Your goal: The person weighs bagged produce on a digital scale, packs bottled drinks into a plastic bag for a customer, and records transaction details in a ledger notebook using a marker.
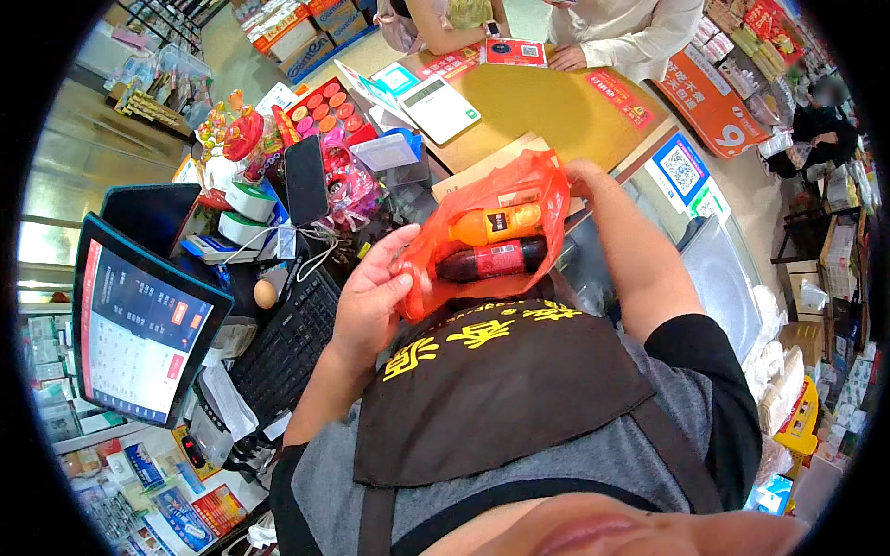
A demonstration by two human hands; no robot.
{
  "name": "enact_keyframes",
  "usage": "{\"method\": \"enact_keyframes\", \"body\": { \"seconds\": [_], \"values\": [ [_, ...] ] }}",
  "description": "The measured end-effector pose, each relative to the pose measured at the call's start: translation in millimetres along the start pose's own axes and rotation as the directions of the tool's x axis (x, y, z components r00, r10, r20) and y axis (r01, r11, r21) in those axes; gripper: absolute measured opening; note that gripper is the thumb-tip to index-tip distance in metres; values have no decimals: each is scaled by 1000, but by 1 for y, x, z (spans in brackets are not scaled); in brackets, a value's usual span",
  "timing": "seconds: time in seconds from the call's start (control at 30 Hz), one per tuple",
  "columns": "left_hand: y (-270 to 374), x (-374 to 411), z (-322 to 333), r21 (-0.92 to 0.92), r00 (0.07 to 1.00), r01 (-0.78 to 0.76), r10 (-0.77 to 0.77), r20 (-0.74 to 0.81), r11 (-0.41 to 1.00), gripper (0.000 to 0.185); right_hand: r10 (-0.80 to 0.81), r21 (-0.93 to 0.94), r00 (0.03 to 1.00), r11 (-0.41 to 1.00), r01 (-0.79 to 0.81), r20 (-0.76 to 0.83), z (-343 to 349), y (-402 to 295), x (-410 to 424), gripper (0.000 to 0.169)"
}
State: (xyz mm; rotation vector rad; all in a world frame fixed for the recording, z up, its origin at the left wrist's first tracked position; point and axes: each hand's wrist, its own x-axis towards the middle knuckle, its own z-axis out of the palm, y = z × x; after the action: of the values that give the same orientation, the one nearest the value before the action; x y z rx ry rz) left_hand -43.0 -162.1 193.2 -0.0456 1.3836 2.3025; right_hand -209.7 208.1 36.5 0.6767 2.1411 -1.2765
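A thin red plastic bag [518, 174] is held before my chest, its mouth spread open. Inside lie two bottles side by side: one with an orange drink [480, 226] and one with a dark drink and red label [466, 265]. My left hand [372, 288] grips the gathered left end of the bag, thumb on top. At the opposite side, my right hand [583, 177] holds the bag's edge; its fingers are mostly hidden behind the plastic. Beneath the bag is a piece of brown cardboard [462, 182] on the counter.
A monitor [139, 320], black keyboard [288, 340] and egg [265, 294] are at left. Beyond them stand a phone [306, 179], candy jar [243, 135] and white calculator-like device [440, 109]. Across the wooden counter [514, 104] two people stand, one resting a hand [568, 58] on it.
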Motion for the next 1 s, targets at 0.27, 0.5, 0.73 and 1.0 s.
{"method": "enact_keyframes", "body": {
  "seconds": [0.27,0.5,0.73,1.0],
  "values": [
    [12,39,6,-94,992,-73,82,97,993,51,-202,-263,969,952,160,-144,-26,31,32,26],
    [19,49,2,-36,988,-21,26,152,999,43,-583,-428,670,806,409,-458,-99,-10,-66,26],
    [1,67,10,-20,974,74,-68,215,997,40,-581,-444,398,808,388,-710,-119,-39,-210,8],
    [-16,94,30,167,978,-194,176,112,967,53,-555,419,601,431,799,-575,-76,12,-237,23]
  ]
}}
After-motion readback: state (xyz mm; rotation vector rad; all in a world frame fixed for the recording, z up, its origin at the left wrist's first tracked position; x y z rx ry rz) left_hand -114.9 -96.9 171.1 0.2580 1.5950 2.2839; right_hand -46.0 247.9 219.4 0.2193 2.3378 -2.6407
